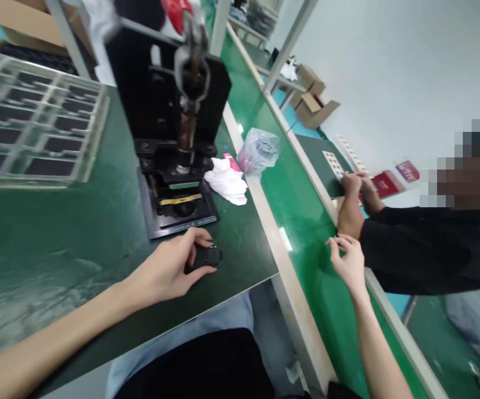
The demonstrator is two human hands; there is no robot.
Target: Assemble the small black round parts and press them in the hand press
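Note:
My left hand (173,266) is closed around a small black oval device (210,256) on the dark green table, just in front of a black hand press (182,160). A yellow strip (180,199) lies across the press's base. Over the green conveyor belt (302,221), my right hand (348,257) pinches thumb and fingers together; whatever is between the fingertips is too small to make out. A white cloth (227,182) lies beside the press.
Clear trays with dark pieces (36,122) stand at the left. A plastic bag (259,151) sits by the conveyor's near rail. Across the belt, a person's dark sleeve (423,249) and hands (358,185) are close to my right hand. Open cardboard boxes (315,109) stand farther back.

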